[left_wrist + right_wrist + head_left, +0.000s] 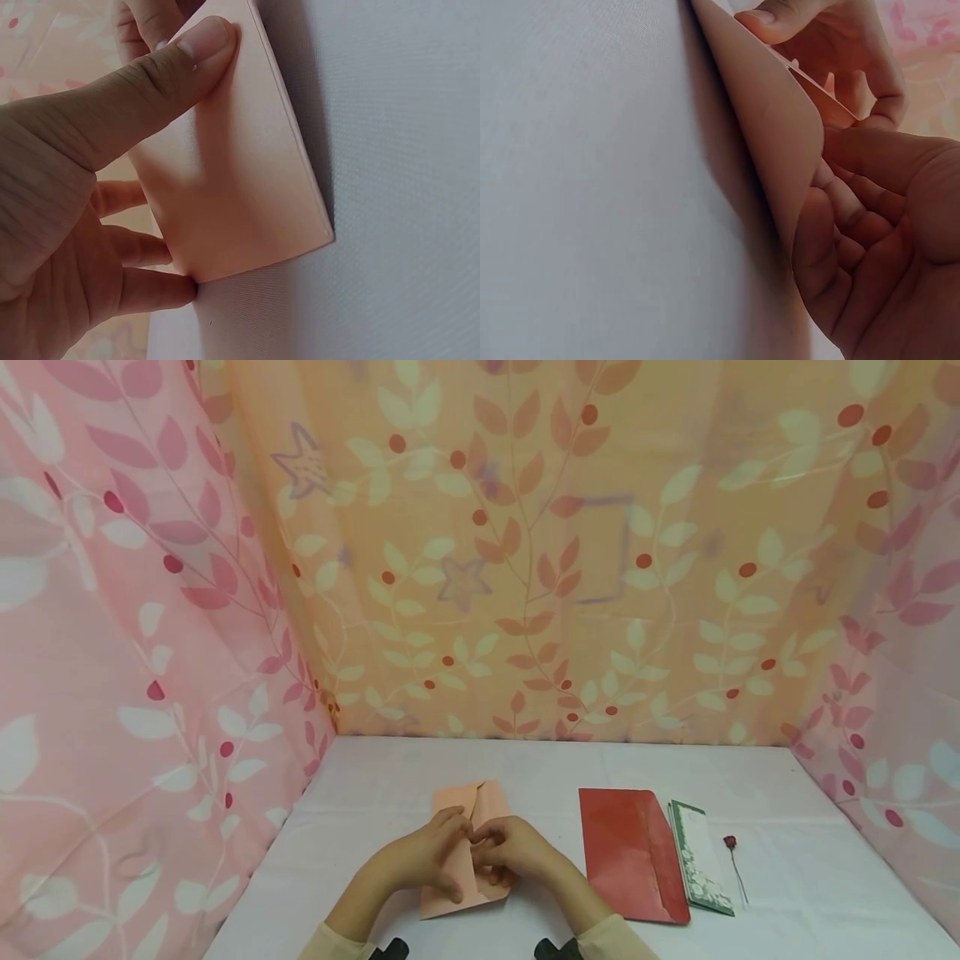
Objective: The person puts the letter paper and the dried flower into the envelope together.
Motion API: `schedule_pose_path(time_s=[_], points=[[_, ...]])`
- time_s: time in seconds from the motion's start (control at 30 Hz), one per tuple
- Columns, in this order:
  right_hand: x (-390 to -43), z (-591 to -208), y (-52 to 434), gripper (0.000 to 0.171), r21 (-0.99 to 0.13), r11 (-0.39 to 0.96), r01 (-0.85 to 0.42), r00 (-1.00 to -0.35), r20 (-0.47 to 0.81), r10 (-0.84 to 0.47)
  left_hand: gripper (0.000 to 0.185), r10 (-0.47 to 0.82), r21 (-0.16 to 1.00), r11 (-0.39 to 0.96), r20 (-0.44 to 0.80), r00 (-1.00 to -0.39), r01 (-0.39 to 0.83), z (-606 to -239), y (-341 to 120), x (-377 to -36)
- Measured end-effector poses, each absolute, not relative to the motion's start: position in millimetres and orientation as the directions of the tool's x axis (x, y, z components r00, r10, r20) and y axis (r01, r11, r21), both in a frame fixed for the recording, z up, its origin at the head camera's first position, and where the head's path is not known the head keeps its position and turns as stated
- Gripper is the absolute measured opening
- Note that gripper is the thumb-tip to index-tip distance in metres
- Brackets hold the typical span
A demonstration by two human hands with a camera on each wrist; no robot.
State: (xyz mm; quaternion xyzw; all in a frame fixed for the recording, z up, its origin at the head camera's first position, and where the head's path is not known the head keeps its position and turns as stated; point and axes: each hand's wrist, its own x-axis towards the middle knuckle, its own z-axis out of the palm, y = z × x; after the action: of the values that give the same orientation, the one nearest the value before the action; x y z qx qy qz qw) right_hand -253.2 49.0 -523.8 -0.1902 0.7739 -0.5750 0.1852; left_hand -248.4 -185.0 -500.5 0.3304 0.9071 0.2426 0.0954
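A peach envelope (454, 870) lies at the front middle of the white table, its flap lifted along the right side. My left hand (435, 853) grips its left part. In the left wrist view the thumb (206, 45) presses on the envelope's face while other fingertips meet its edge. From the right, my right hand (513, 847) holds the flap (769, 120), with thumb and curled fingers at its edge in the right wrist view. Both hands' fingertips come close together at the opening. The inside of the envelope is mostly hidden by the hands.
To the right lies a red envelope (618, 856). Beside it is a green-and-white card (699, 860) with a leafy print, overlapping another sheet. A small dried red rose (731, 843) on a thin stem lies farthest right. Patterned curtains (525, 568) enclose the white table (360, 793).
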Motion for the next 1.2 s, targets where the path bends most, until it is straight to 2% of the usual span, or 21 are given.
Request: schedule_pose_path(time_s=[0.53, 1.2], points=[[-246, -512, 77, 0.029, -0.934, 0.321, -0.156, -0.895, -0.004, -0.447, 0.081, 0.612, 0.497, 0.699, -0.044, -0.79, 0.514, -501, -181, -244], [-227, -494, 101, 0.03, -0.92, 0.356, -0.164, -0.911, 0.003, -0.413, 0.083, 0.604, 0.481, 0.719, -0.076, -0.793, 0.502, -497, -178, -241]])
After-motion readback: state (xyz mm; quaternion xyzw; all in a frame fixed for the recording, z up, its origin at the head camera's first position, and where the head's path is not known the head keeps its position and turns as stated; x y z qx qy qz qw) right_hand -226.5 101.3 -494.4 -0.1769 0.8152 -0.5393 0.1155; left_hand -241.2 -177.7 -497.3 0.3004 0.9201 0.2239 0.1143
